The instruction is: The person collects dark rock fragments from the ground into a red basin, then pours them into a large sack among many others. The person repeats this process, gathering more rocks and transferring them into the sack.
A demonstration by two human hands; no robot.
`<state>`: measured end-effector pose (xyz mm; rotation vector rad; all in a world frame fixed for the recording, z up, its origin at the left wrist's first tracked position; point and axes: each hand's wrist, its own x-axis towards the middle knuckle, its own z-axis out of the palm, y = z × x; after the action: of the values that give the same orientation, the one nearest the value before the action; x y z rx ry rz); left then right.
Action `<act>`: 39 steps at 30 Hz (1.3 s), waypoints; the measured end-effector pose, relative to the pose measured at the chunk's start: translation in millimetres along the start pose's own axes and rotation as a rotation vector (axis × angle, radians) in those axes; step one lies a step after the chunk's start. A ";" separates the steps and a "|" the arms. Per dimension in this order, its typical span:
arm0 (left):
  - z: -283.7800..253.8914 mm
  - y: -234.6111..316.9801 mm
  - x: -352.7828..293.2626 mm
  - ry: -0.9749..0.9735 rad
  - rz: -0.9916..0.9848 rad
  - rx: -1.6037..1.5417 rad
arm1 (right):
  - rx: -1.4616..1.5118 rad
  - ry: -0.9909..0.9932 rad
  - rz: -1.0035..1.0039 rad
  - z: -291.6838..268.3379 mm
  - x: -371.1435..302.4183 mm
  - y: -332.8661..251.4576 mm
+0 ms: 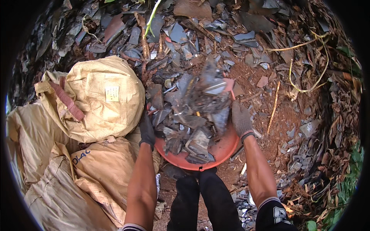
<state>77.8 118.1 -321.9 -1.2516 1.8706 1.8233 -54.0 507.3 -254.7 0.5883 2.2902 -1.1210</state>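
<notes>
Between my hands is a round orange-red basin (224, 154), tilted so its near rim and wall show best. Broken dark grey shards (200, 144) lie in it, and those toward its far side are blurred by motion. My left hand (147, 130), in a dark glove, is closed at the basin's left rim, beside the yellowish sack. On the opposite rim is my right hand (242, 118), in a grey-brown knit glove, its fingers against the basin's side. The fingertips of both hands are partly hidden.
A full yellowish woven sack (104, 125) with a reddish strap stands at left. More tan sacks (100, 165) lie below it. Shards and debris (177, 32) heap up ahead. Reddish soil (287, 115) with sticks and a curved dry stem (306, 91) is at right.
</notes>
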 end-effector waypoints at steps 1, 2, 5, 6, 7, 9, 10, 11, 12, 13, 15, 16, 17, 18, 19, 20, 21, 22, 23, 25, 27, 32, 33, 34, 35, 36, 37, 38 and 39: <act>6.8 5.6 0.7 -0.056 0.016 -0.076 | 0.064 -0.013 0.046 -2.1 1.1 1.9; 11.3 12.1 0.7 -0.110 0.032 -0.153 | 0.279 -0.126 0.226 -8.7 4.3 3.0; 10.4 13.3 3.9 -0.179 -0.047 -0.294 | 0.300 -0.295 0.295 -21.0 19.8 -5.0; 6.3 10.2 3.5 -0.220 -0.073 -0.342 | 0.349 -0.299 0.331 -20.1 22.0 -6.0; 6.5 9.7 1.1 -0.265 -0.104 -0.393 | 0.394 -0.298 0.371 -18.3 24.9 -1.3; -3.2 -5.3 9.7 -0.230 -0.129 -0.426 | 0.401 -0.315 0.396 -14.1 31.6 -3.6; 0.2 -3.4 8.9 -0.239 -0.163 -0.431 | 0.365 -0.312 0.403 -12.8 34.1 0.8; 2.4 -1.2 7.6 -0.247 -0.198 -0.435 | 0.329 -0.310 0.410 -10.8 36.6 4.7; 6.2 -0.9 3.6 -0.197 -0.184 -0.398 | 0.317 -0.268 0.407 -8.3 38.9 8.4; 20.2 13.7 -8.4 -0.163 -0.210 -0.339 | 0.305 -0.218 0.414 -7.9 42.1 19.5; 37.2 51.3 -30.8 -0.085 -0.245 -0.226 | 0.277 -0.139 0.422 -5.2 47.4 30.1; 21.0 29.9 -19.3 -0.113 -0.260 -0.313 | 0.259 -0.125 0.409 3.4 47.3 25.1; 15.0 18.7 -13.5 -0.187 -0.263 -0.363 | 0.240 -0.101 0.405 7.6 47.4 26.1; 8.2 9.4 -11.4 -0.252 -0.268 -0.411 | 0.245 -0.097 0.398 11.6 48.1 27.5; 1.6 4.9 -11.0 -0.316 -0.271 -0.456 | 0.253 -0.095 0.391 15.2 49.8 30.0; 9.8 8.2 -14.5 -0.323 -0.283 -0.481 | 0.258 -0.076 0.398 13.5 50.4 45.6; 9.3 11.7 -23.2 -0.310 -0.286 -0.480 | 0.254 -0.036 0.369 17.2 54.1 62.4; 22.6 23.4 -25.1 -0.327 -0.280 -0.480 | 0.255 0.034 0.334 9.7 68.1 90.3; 30.7 33.4 -28.3 -0.330 -0.272 -0.479 | 0.259 0.088 0.294 4.2 80.3 106.9; 38.8 43.6 -36.0 -0.291 -0.247 -0.439 | 0.203 0.019 0.069 -1.4 87.9 118.3; 40.0 45.4 -48.1 -0.180 -0.207 -0.351 | 0.199 -0.038 0.011 4.9 64.4 119.6; 50.3 52.4 -88.4 0.045 -0.106 -0.119 | 0.298 0.043 0.073 4.6 25.3 83.0; 47.2 37.9 -91.1 0.035 -0.059 -0.091 | 0.342 0.056 0.111 4.7 16.5 86.6; 50.0 34.6 -98.8 0.038 -0.029 -0.128 | 0.384 0.087 0.090 3.1 4.6 89.6; 51.9 31.9 -109.3 0.048 -0.009 -0.162 | 0.423 0.108 0.075 2.8 -11.2 89.6; 49.2 29.5 -122.6 0.062 -0.010 -0.139 | 0.461 0.130 0.061 0.1 -25.0 88.9; 47.8 34.5 -131.6 0.078 0.003 -0.123 | 0.429 0.128 0.062 -7.7 -32.2 78.4; 43.6 39.3 -135.6 0.102 0.016 -0.105 | 0.399 0.120 0.062 -16.0 -41.4 63.6; 40.9 37.1 -130.4 0.086 0.064 -0.114 | 0.355 0.118 0.076 -23.1 -52.4 58.9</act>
<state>114.8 201.4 -213.4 -1.3425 1.8955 1.9639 14.7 551.2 -244.8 0.8900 2.1553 -1.5036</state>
